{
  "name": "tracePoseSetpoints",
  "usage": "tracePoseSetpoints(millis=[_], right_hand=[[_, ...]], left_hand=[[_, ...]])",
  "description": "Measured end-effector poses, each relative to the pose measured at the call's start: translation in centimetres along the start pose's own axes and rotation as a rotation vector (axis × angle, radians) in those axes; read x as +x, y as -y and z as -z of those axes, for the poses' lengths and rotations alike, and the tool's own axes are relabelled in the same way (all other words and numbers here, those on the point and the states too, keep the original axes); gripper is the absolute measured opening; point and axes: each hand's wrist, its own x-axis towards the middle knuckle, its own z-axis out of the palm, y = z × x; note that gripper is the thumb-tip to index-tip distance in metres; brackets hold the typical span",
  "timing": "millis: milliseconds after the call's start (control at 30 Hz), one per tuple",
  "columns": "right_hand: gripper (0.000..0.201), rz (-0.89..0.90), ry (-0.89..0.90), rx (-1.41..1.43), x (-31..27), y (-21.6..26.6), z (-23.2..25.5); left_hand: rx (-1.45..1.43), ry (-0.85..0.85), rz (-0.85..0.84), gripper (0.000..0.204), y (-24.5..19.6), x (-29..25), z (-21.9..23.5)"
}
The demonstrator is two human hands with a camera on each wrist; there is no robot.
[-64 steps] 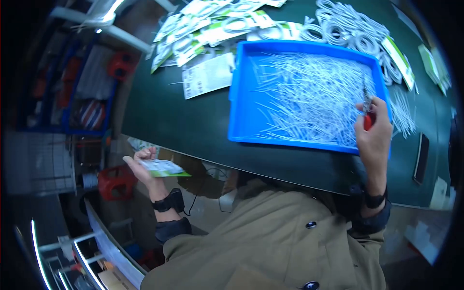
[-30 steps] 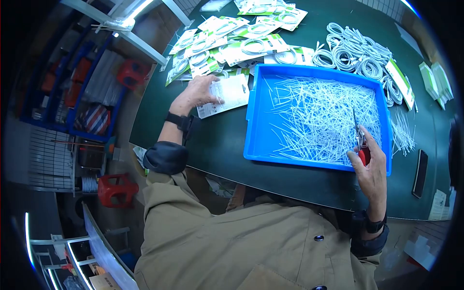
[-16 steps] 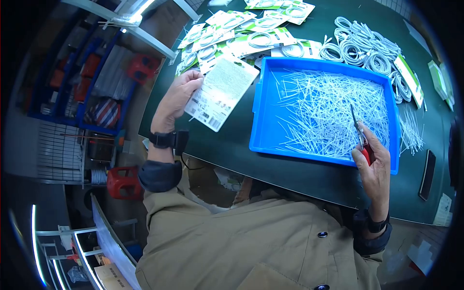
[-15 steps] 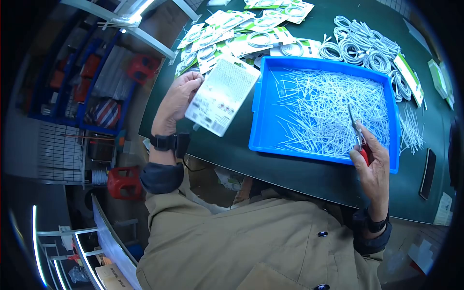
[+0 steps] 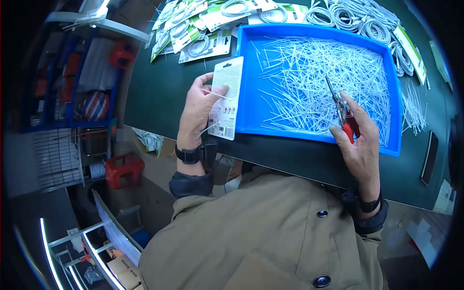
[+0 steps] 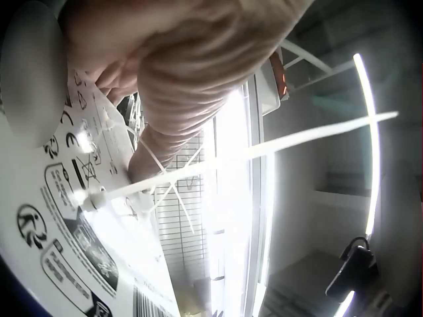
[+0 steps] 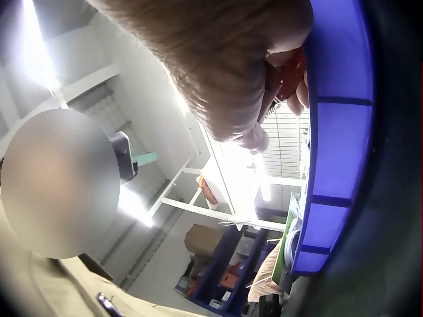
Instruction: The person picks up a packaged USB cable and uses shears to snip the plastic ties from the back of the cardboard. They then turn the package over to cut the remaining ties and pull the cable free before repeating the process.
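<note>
My left hand (image 5: 195, 108) grips a white printed packaging card (image 5: 229, 77), thumb across its face, back side towards me. The card stands upright beside the tray's left wall. White cable ties stick out of it, one a long strip (image 6: 264, 148) with its head at the card in the left wrist view. My right hand (image 5: 362, 150) holds red-handled snips (image 5: 349, 129) with a coil spring, blades pointing up and left over the blue tray (image 5: 249, 126). Only a bit of the red handle (image 7: 292, 76) shows past the hand in the right wrist view.
Loose cut cable ties (image 5: 319, 87) fill much of the tray. Packed cable cards (image 5: 193, 24) pile up behind on the left, coiled white cables (image 5: 372, 26) behind on the right. A dark phone (image 5: 429, 157) lies near the right edge; a red stool (image 5: 124, 171) stands on the floor.
My left hand let go of an earlier card off the table's left side, took this card from the table, lifted it and brought it right to the tray. The snips have moved left.
</note>
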Motion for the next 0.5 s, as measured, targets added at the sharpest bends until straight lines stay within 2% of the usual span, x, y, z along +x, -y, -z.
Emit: tracePoseSetpoints(millis=[33, 133, 233, 333, 367, 433, 500], right_hand=[[0.064, 0.015, 0.002, -0.011, 0.1, -0.1, -0.1], [0.064, 0.018, 0.015, -0.039, 0.1, 0.0, 0.0], [0.064, 0.014, 0.024, -0.039, 0.0, -0.1, 0.1], [0.064, 0.023, 0.021, -0.029, 0.1, -0.3, 0.1], [0.064, 0.026, 0.019, -0.025, 0.0, -0.3, 0.1], [0.065, 0.036, 0.022, -0.007, 0.0, -0.3, 0.1], [0.065, 0.053, 0.017, 0.007, -0.1, -0.3, 0.2]], left_hand=[[-0.065, 0.021, 0.020, 0.049, -0.2, -0.2, 0.1], [-0.142, 0.144, 0.096, 0.046, 0.0, 0.0, 0.7], [-0.136, 0.195, 0.182, 0.042, -0.6, -0.2, 1.9], [0.127, 0.128, 0.099, 0.036, -0.9, -0.8, 2.6], [0.141, 0.126, 0.126, 0.036, -1.1, -0.9, 2.8], [0.166, 0.122, 0.180, 0.036, -1.3, -1.3, 3.0], [-0.026, 0.138, 0.153, 0.039, -1.0, -1.9, 2.5]])
